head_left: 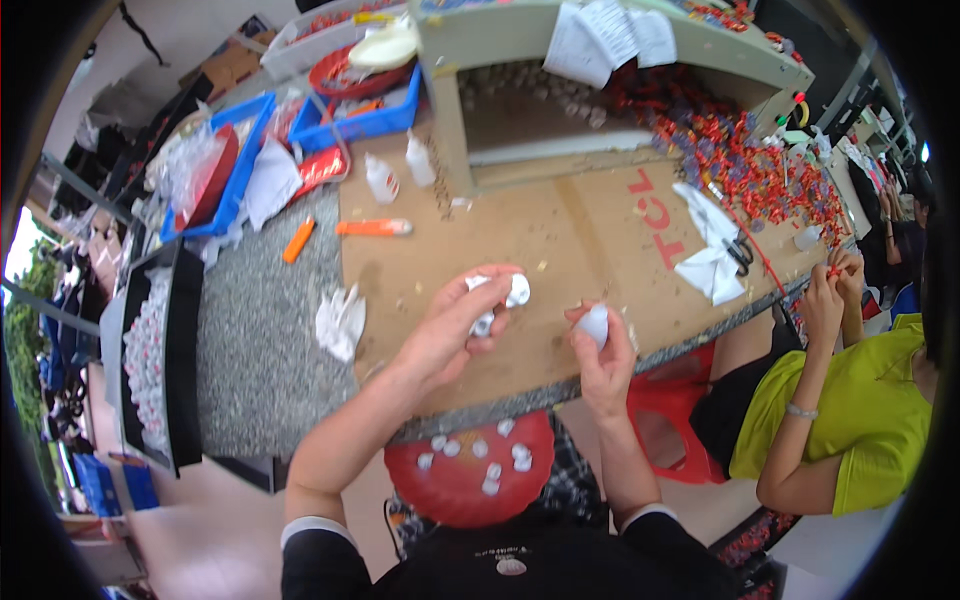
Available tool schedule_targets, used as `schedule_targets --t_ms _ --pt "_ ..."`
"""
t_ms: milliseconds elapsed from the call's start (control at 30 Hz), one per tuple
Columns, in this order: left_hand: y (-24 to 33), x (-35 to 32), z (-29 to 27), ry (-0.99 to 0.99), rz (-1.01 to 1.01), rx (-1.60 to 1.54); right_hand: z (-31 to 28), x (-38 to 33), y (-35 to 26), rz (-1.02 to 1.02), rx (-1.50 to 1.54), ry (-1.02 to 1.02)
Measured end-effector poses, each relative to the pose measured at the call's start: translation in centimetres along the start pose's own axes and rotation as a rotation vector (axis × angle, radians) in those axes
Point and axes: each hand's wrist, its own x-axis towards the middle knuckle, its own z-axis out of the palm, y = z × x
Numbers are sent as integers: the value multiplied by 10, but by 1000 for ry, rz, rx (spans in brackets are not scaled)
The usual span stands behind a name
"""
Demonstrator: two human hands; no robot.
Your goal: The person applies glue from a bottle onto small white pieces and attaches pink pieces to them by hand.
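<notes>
Over the cardboard-covered table, my left hand is closed around several small white pieces, one of them showing between the thumb and fingertips. To its right, my right hand grips a pale, rounded, translucent white object; fingers cover part of it, and its kind is unclear. Below both hands, a red scalloped tray rests on my lap, with several similar small white pieces scattered in it. A crumpled white glove lies left of my left forearm.
Orange cutters and two white squeeze bottles stand beyond my left hand. Blue bins sit far left, a black tray of small parts nearer. Scissors lie right, by a red-and-purple heap. A person in yellow-green works at right.
</notes>
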Motion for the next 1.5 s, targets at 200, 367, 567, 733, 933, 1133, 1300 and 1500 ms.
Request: schedule_targets --t_ms 200,367,567,733,933,1133,1300,1500 --pt "-74 -85 -23 60 -18 -208 34 -42 -18 -27 -23 -263" --pt "-97 -101 -23 192 17 -339 51 -70 -9 -184 -240 -379" --pt "-115 -111 -21 175 -86 -441 50 -85 1 -399 -408 -244" --pt "-119 -107 -12 210 -104 -344 35 -89 0 -415 -413 -204" --pt "-139 -101 -32 128 -89 -272 25 -105 -10 -307 -334 -129" --pt "-130 -107 -52 -126 -257 -238 25 -115 -10 -402 -251 -146" --pt "-126 -116 -25 82 -264 -37 12 -129 -9 -501 -330 -71" --pt "-137 -117 -37 58 -258 -26 10 -140 -10 -548 -392 -23"
